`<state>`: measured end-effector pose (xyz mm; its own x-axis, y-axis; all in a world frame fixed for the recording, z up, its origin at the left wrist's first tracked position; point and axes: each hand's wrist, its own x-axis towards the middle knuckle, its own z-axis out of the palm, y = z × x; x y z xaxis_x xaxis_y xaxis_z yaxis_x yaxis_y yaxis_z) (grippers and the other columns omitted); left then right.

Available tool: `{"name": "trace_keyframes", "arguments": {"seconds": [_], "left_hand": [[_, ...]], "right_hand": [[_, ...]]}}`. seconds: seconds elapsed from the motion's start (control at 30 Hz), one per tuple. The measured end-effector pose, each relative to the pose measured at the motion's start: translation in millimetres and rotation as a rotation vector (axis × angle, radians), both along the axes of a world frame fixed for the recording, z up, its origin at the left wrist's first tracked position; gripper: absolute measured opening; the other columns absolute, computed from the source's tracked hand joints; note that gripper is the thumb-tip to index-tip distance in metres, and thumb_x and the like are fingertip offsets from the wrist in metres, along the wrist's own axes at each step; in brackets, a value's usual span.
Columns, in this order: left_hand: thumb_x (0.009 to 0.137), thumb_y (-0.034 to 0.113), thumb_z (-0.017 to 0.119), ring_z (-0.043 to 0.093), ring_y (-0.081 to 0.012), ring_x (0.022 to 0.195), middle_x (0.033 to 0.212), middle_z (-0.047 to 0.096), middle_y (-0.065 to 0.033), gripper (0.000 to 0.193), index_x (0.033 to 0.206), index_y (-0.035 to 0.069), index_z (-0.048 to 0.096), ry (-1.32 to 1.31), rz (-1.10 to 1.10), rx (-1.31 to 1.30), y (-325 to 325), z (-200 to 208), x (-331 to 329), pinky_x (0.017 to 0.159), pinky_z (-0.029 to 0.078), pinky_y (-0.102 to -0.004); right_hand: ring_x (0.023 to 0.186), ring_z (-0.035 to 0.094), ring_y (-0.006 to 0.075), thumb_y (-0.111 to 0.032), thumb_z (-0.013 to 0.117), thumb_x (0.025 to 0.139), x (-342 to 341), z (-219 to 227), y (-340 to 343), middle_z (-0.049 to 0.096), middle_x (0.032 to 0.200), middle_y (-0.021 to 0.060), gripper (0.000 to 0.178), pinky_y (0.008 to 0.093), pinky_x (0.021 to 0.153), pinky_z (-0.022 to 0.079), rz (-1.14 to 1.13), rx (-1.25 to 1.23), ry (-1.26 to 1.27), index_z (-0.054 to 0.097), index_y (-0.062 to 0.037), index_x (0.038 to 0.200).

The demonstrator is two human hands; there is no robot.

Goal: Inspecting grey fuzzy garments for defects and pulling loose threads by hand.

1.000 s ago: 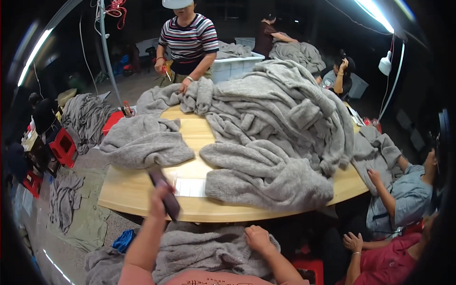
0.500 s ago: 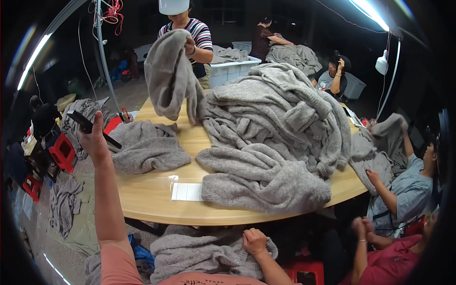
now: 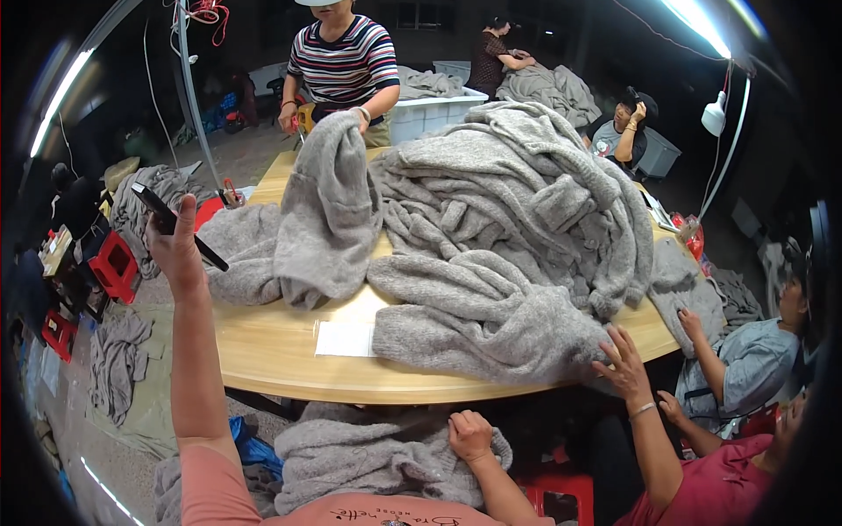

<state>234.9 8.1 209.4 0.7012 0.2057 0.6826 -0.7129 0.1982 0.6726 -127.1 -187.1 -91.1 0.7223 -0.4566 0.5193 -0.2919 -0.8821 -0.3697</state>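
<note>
My left hand [image 3: 181, 254] is raised at the left, shut on a dark, slim smartphone [image 3: 156, 203], seen nearly edge-on. Low in the middle, my right hand [image 3: 471, 437] has its fingers curled against a bunched grey knit sweater [image 3: 360, 458] on my lap. Beyond it, another grey sweater [image 3: 491, 324] lies at the table's near edge, partly over a white paper sheet [image 3: 344, 339]. Behind that rises a big heap of grey sweaters [image 3: 526, 193].
Across the wooden table [image 3: 289, 364], a person in a striped shirt holds a grey garment [image 3: 326, 219] and a yellow-and-red tool [image 3: 304, 117]. To the right, a co-worker's hand [image 3: 627, 368] reaches toward the near sweater. Red stools [image 3: 114, 266] and more garments stand left.
The standing person has lowered the garment onto the table. At right, the co-worker in red has stretched a hand toward the near sweater. My hands have kept their holds.
</note>
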Motion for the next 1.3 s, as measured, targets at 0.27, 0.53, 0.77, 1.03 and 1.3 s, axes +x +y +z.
{"name": "trace_keyframes", "arguments": {"seconds": [0.27,0.53,0.77,1.03,1.3], "left_hand": [[0.067,0.031,0.074,0.041,-0.0077,0.072,0.078,0.045,0.0008,0.04,0.082,0.005,0.048,0.037,0.045,0.027,-1.6,-5.7,1.8,0.07,0.035,-0.02],[0.07,0.026,0.072,0.043,-0.008,0.074,0.08,0.047,0.0002,0.034,0.083,0.004,0.049,0.065,-0.016,0.006,-5.2,-20.6,-5.8,0.071,0.035,-0.0203],[0.075,0.035,0.064,0.054,-0.0156,0.063,0.067,0.052,-0.0038,0.034,0.084,0.005,0.05,0.463,-0.231,-0.17,80.6,-101.3,29.9,0.063,0.044,-0.0261],[0.079,0.037,0.057,0.059,-0.0279,0.076,0.085,0.058,-0.0126,0.04,0.095,0.0,0.052,0.959,-0.16,-0.449,172.2,-184.6,56.4,0.068,0.05,-0.0404],[0.078,0.024,0.062,0.06,-0.0263,0.077,0.091,0.059,-0.0146,0.04,0.101,-0.006,0.051,1.187,0.193,0.032,185.1,-287.6,110.6,0.063,0.05,-0.0355]], "right_hand": [[0.056,0.051,0.0229,-0.01,0.06,0.064,0.5,-0.5,1.1,0.046,0.059,0.0047,0.011,0.0338,0.05,0.043,-0.003,0.004,0.014,0.05,-0.0103,0.061],[0.057,0.051,0.0228,-0.011,0.061,0.064,-4.9,1.4,0.1,0.046,0.06,0.0046,0.013,0.0337,0.05,0.042,-0.008,0.012,0.039,0.048,-0.0103,0.061],[0.06,0.051,0.0269,-0.006,0.06,0.064,1.1,2.9,-2.8,0.051,0.064,0.0074,0.007,0.0357,0.053,0.042,0.028,0.034,0.048,0.054,-0.008,0.067],[0.062,0.052,0.0269,-0.006,0.059,0.066,0.8,-1.3,0.0,0.052,0.067,0.0079,0.006,0.0351,0.054,0.042,0.016,-0.031,0.09,0.056,-0.0073,0.071],[0.064,0.05,0.0296,-0.007,0.059,0.067,6.2,-1.4,6.6,0.05,0.068,0.0111,0.006,0.0374,0.056,0.042,0.013,-0.039,0.15,0.055,-0.0063,0.072]]}}
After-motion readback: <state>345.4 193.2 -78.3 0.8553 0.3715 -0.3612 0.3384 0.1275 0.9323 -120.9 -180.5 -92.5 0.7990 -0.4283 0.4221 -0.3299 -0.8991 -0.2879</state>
